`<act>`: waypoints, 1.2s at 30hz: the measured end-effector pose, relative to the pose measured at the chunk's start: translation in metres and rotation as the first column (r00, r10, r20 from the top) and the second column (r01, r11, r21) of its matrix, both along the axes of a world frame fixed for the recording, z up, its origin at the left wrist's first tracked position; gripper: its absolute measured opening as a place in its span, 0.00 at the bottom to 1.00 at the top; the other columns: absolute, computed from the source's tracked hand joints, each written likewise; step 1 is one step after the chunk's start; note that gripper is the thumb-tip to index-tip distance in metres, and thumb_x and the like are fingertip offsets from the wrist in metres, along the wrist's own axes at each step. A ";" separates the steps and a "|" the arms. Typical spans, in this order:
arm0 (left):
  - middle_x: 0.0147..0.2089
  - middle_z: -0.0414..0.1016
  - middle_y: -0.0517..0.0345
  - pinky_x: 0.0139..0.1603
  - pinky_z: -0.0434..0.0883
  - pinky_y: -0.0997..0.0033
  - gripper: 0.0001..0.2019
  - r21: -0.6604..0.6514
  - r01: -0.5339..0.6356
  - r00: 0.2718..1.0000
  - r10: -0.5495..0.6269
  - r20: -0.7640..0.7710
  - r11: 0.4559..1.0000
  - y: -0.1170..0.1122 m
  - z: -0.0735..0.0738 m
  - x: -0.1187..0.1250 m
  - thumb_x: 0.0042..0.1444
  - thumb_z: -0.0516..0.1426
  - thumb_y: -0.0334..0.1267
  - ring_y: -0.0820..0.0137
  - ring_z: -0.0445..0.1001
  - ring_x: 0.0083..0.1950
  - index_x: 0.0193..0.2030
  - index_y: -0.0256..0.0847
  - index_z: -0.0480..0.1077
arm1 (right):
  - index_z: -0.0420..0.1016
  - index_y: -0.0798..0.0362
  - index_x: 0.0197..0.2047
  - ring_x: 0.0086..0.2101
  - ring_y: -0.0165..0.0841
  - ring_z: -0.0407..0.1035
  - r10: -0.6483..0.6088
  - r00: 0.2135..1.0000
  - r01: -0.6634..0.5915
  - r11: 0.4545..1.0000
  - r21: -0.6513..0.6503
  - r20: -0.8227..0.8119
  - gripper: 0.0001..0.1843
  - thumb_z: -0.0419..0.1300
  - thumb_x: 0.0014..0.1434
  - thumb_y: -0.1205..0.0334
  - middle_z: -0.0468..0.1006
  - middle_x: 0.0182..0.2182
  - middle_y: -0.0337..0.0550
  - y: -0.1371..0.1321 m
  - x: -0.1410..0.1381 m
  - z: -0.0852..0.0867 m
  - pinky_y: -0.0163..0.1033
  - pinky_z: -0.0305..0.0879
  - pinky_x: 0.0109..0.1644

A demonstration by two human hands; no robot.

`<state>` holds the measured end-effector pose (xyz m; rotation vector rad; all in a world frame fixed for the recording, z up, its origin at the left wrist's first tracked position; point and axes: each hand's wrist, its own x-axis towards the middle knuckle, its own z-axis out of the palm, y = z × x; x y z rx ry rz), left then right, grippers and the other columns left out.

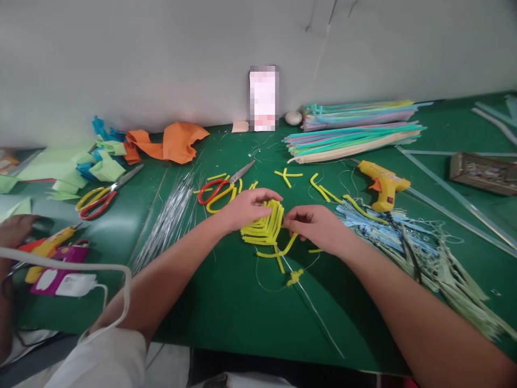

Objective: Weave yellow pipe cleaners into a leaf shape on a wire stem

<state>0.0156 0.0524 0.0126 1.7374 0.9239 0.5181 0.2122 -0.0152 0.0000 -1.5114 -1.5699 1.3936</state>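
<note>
Yellow pipe cleaners bent into nested V shapes form a layered, rounded piece (pixel 262 229) in the middle. My left hand (pixel 252 207) is closed over its upper left side, fingers curled on the rows. To its right, my right hand (pixel 313 223) pinches close beside the edge; whatever lies between its fingertips is too small to make out. Below the layered piece, loose-ended yellow pipe cleaners (pixel 278 253) branch around a thin wire stem (pixel 319 312). A small yellow fuzzy cluster (pixel 295 277) sits on that stem, which slants toward the table's front edge.
Red-and-yellow-handled scissors (pixel 226 188) and silver wires (pixel 167 221) lie left; a yellow glue gun (pixel 382 186) and tassels (pixel 383 231) lie right. Pipe cleaner bundles (pixel 355 140) and a phone (pixel 263 99) are behind. Another person's hand (pixel 18 234) is at far left, near a white cable (pixel 81 265).
</note>
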 end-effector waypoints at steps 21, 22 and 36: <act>0.25 0.71 0.59 0.26 0.60 0.73 0.07 0.010 -0.006 0.993 0.007 -0.118 1.000 0.004 -0.002 -0.002 0.49 0.62 0.41 0.75 0.65 0.25 0.29 0.39 0.74 | 0.71 0.52 0.24 0.20 0.25 0.55 -0.014 0.997 0.007 0.996 0.087 0.074 0.07 0.59 0.51 0.61 0.66 0.18 0.33 -0.002 -0.008 0.003 0.34 0.50 0.24; 0.25 0.71 0.59 0.27 0.60 0.73 0.07 0.005 -0.011 0.994 0.011 -0.110 1.000 0.004 -0.002 -0.002 0.49 0.62 0.41 0.76 0.65 0.25 0.30 0.39 0.74 | 0.71 0.52 0.24 0.20 0.25 0.56 -0.018 0.997 0.013 0.997 0.081 0.069 0.07 0.59 0.51 0.61 0.66 0.18 0.33 -0.001 -0.008 0.003 0.34 0.51 0.24; 0.29 0.74 0.57 0.29 0.69 0.73 0.14 -0.255 -0.464 0.766 0.529 0.366 0.848 -0.008 -0.011 0.004 0.54 0.60 0.47 0.74 0.73 0.28 0.33 0.36 0.69 | 0.74 0.51 0.26 0.23 0.25 0.62 -0.505 0.628 0.622 0.783 -0.007 -0.592 0.04 0.64 0.51 0.62 0.71 0.21 0.36 0.007 -0.001 -0.006 0.32 0.58 0.26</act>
